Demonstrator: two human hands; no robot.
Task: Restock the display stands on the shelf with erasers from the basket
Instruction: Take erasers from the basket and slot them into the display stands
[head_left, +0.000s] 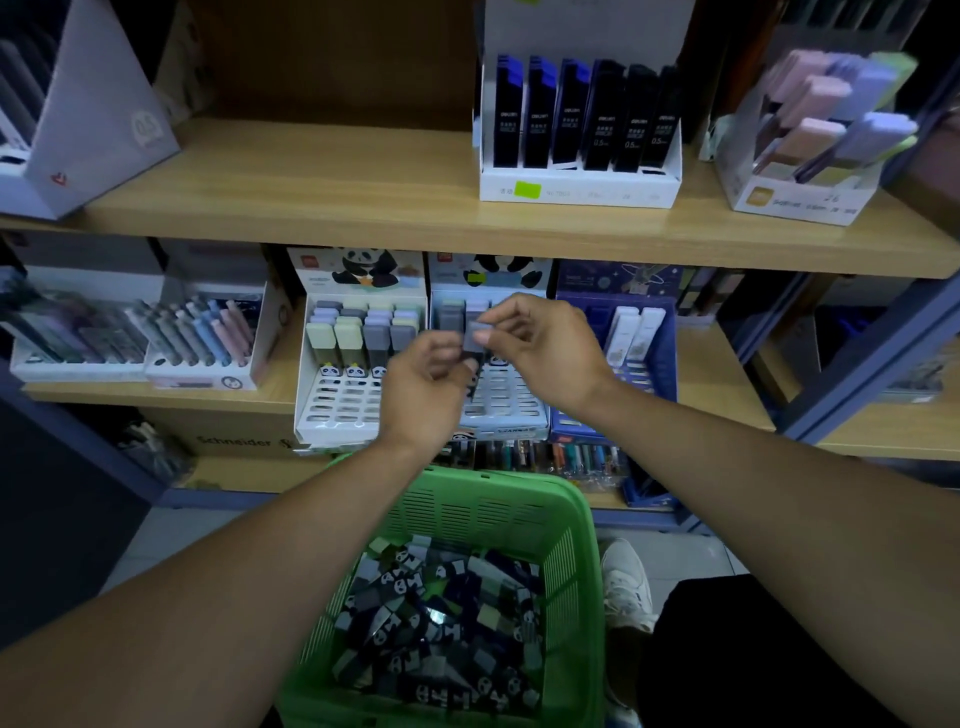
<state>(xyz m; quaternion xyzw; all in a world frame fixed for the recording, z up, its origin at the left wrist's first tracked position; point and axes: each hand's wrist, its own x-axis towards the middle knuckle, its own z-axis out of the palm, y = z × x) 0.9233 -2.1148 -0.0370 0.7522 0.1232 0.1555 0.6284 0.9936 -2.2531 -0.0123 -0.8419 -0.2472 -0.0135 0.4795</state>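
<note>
Both my hands meet in front of the middle shelf. My right hand (535, 345) pinches the top of a grey eraser (474, 338), and my left hand (423, 387) grips the same eraser lower down. Behind them stand two panda display stands: the left stand (343, 400) holds several pale green and grey erasers in its upper rows, and the right stand (511, 405) shows a few grey erasers at the top. Below, a green basket (582, 525) holds several panda-wrapped erasers (441, 613).
A blue display stand (654, 358) sits right of the panda stands. Pen boxes (208, 338) stand at the left. On the upper wooden shelf (337, 182) are a box of dark lead cases (582, 124) and pastel erasers (826, 114). My shoe (626, 582) is beside the basket.
</note>
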